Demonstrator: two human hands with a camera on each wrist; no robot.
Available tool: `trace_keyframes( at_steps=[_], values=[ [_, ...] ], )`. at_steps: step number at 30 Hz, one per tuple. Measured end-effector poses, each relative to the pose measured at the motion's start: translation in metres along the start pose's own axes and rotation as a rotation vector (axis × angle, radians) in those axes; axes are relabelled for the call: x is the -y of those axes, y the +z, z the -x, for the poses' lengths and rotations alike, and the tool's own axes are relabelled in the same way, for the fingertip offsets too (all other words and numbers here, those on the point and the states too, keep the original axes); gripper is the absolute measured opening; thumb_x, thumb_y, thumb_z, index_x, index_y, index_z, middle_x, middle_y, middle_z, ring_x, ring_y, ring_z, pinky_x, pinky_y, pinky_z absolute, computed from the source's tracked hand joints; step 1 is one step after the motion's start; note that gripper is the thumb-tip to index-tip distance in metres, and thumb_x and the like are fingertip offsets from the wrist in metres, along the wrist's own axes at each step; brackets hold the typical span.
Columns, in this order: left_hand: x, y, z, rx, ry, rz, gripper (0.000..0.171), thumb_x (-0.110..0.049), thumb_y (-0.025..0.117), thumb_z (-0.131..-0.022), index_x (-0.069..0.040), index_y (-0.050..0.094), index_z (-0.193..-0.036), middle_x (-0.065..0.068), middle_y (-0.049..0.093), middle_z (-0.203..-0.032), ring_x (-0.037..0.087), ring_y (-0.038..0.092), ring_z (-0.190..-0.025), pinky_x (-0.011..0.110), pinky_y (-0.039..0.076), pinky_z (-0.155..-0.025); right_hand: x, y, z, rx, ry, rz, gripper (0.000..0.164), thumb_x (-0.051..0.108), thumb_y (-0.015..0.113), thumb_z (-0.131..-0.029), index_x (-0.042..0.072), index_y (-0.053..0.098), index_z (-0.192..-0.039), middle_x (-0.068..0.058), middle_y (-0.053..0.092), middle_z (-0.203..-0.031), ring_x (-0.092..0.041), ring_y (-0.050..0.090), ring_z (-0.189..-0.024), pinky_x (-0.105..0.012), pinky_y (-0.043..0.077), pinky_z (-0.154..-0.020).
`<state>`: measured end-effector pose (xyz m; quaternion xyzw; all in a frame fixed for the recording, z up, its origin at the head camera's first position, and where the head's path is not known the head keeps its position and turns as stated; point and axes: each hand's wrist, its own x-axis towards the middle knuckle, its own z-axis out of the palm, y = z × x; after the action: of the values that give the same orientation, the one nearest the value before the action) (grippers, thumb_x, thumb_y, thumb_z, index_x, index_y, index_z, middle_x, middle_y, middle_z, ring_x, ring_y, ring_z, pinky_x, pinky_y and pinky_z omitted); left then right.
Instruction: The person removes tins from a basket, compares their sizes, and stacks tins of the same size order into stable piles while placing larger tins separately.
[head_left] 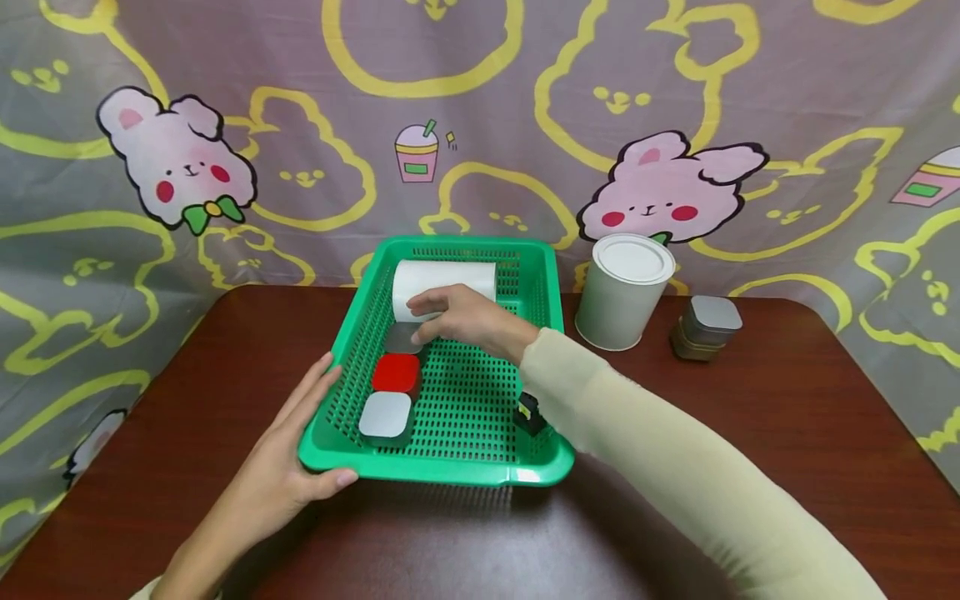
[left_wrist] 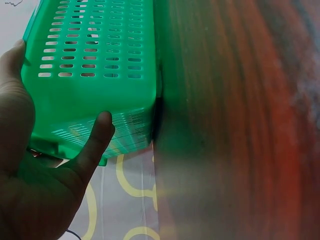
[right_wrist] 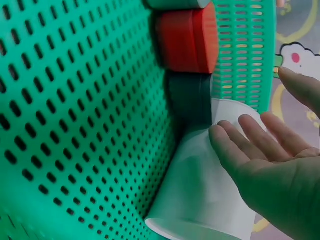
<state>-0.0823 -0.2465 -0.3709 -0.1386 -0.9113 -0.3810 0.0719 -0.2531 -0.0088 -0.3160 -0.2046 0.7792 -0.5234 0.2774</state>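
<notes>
A green plastic basket (head_left: 431, 472) with slotted walls stands on the table. My left hand (head_left: 288, 458) rests against its near left corner, thumb along the front rim and straight fingers along the left side. Inside the basket, my right hand (head_left: 468, 321) hovers with loosely bent fingers and nothing in them. Nearest to it are a white cylinder (head_left: 442, 279) lying on its side and a small dark grey tin (head_left: 402, 337), partly hidden. Whether the fingertips touch either, I cannot tell. A red tin (head_left: 396, 372) and a silver-lidded tin (head_left: 386, 414) line the left side.
Right of the basket stands a large white can (head_left: 626, 292). Beside it is a small tin with a grey lid (head_left: 705, 327). A small black object (head_left: 529, 414) shows by the right sleeve. Patterned cloth (head_left: 480, 108) hangs behind the brown table (head_left: 787, 400).
</notes>
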Motion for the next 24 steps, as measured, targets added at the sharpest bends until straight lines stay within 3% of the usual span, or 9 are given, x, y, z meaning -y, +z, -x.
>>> trace_keyframes(
  at_steps=[5, 6, 8, 13, 16, 18, 20, 24],
  values=[
    [-0.0006, -0.0005, 0.0003, -0.001, -0.001, -0.013, 0.113, -0.022, 0.090, -0.067, -0.030, 0.022, -0.157, -0.009, 0.012, -0.165, 0.013, 0.023, -0.145, 0.048, 0.042, -0.103, -0.0010, 0.0017, -0.0033, 0.011, 0.019, 0.020, 0.058, 0.008, 0.069, -0.088, 0.013, 0.051, -0.143, -0.006, 0.051, -0.146, -0.021, 0.048, -0.132, -0.040, 0.043, -0.108],
    [-0.0006, -0.0006, 0.0004, -0.002, -0.002, -0.022, 0.113, -0.022, 0.090, -0.067, -0.031, 0.022, -0.157, -0.009, 0.012, -0.165, 0.012, 0.023, -0.145, 0.040, 0.042, -0.104, -0.0010, 0.0023, -0.0043, 0.014, 0.022, 0.021, 0.059, 0.007, 0.069, -0.088, 0.012, 0.050, -0.143, -0.007, 0.051, -0.147, -0.021, 0.049, -0.132, -0.040, 0.043, -0.108],
    [-0.0004, -0.0007, 0.0005, -0.003, -0.002, -0.027, 0.113, -0.022, 0.091, -0.067, -0.030, 0.022, -0.157, -0.009, 0.012, -0.165, 0.011, 0.023, -0.145, 0.038, 0.042, -0.104, -0.0009, 0.0036, -0.0059, 0.022, 0.028, 0.024, 0.060, 0.006, 0.068, -0.088, 0.012, 0.049, -0.144, -0.008, 0.051, -0.147, -0.022, 0.049, -0.133, -0.039, 0.043, -0.108],
    [-0.0002, -0.0004, 0.0005, 0.000, -0.002, -0.015, 0.114, -0.021, 0.091, -0.066, -0.030, 0.023, -0.157, -0.009, 0.012, -0.165, 0.010, 0.022, -0.146, 0.058, 0.039, -0.099, -0.0009, 0.0058, -0.0088, 0.046, 0.035, 0.008, 0.061, 0.003, 0.066, -0.089, 0.010, 0.046, -0.146, -0.011, 0.048, -0.149, -0.024, 0.048, -0.133, -0.040, 0.042, -0.109],
    [0.0001, -0.0004, 0.0005, 0.000, -0.001, -0.008, 0.113, -0.021, 0.091, -0.066, -0.029, 0.023, -0.157, -0.009, 0.012, -0.165, 0.009, 0.021, -0.146, 0.057, 0.038, -0.100, -0.0012, 0.0062, -0.0097, 0.047, 0.032, -0.001, 0.061, 0.002, 0.066, -0.089, 0.008, 0.046, -0.146, -0.013, 0.048, -0.148, -0.025, 0.049, -0.132, -0.040, 0.042, -0.109],
    [0.0004, -0.0004, 0.0005, -0.002, 0.003, -0.007, 0.113, -0.021, 0.091, -0.066, -0.029, 0.023, -0.157, -0.009, 0.012, -0.165, 0.009, 0.021, -0.146, 0.048, 0.039, -0.104, -0.0013, 0.0064, -0.0100, 0.039, 0.032, 0.006, 0.061, 0.002, 0.066, -0.089, 0.008, 0.046, -0.146, -0.013, 0.048, -0.148, -0.025, 0.050, -0.132, -0.039, 0.043, -0.108],
    [0.0008, -0.0003, 0.0004, -0.003, 0.007, -0.008, 0.113, -0.021, 0.091, -0.066, -0.029, 0.023, -0.157, -0.009, 0.012, -0.165, 0.009, 0.022, -0.145, 0.030, 0.037, -0.107, -0.0010, 0.0064, -0.0097, 0.031, 0.034, 0.019, 0.061, 0.002, 0.066, -0.088, 0.007, 0.047, -0.145, -0.013, 0.049, -0.147, -0.024, 0.051, -0.131, -0.037, 0.045, -0.106],
    [0.0013, 0.0002, 0.0002, -0.008, 0.018, 0.008, 0.113, -0.021, 0.091, -0.066, -0.029, 0.024, -0.157, -0.008, 0.013, -0.165, 0.009, 0.022, -0.145, 0.003, 0.024, -0.099, 0.0004, 0.0070, -0.0090, 0.019, 0.042, 0.058, 0.060, 0.002, 0.067, -0.088, 0.008, 0.048, -0.145, -0.012, 0.051, -0.146, -0.023, 0.051, -0.130, -0.035, 0.045, -0.104]
  ],
)
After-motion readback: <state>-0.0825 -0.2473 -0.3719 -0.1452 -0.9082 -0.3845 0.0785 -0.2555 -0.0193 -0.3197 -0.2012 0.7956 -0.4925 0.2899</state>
